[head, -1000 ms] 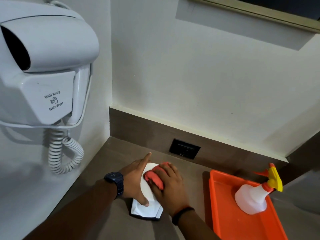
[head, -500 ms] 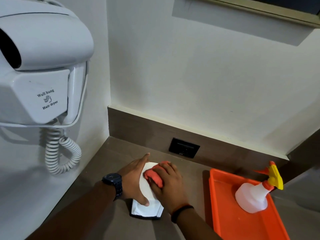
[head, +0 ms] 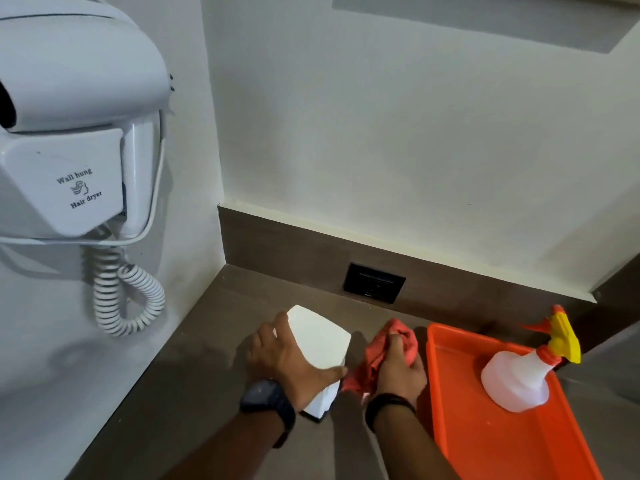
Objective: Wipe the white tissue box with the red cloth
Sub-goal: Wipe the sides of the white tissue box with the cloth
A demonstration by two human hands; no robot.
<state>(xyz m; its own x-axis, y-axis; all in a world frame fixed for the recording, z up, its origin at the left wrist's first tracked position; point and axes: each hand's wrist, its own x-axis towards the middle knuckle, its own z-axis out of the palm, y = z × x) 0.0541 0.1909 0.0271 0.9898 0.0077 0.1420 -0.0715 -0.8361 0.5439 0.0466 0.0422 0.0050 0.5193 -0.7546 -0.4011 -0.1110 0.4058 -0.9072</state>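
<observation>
My left hand (head: pixel 289 362) grasps the white box (head: pixel 320 341), which stands tilted on the brown counter (head: pixel 194 358), thumb across its near side. My right hand (head: pixel 398 367) is clenched around the red cloth (head: pixel 375 355), just beside the box's right edge. To the right an orange tray (head: pixel 485 441) carries a spray bottle (head: pixel 519 375); a hair dryer (head: pixel 79 133) hangs on the left wall.

Your left hand (head: pixel 292 362) hides the near left of the white tissue box (head: pixel 318 341) | your right hand (head: pixel 398 368) covers much of the red cloth (head: pixel 372 362) | orange tray (head: pixel 485 441) cut off at the bottom edge | hair dryer (head: pixel 76 109) cut off at left and top | wall socket (head: pixel 374 282) markings too small to read
</observation>
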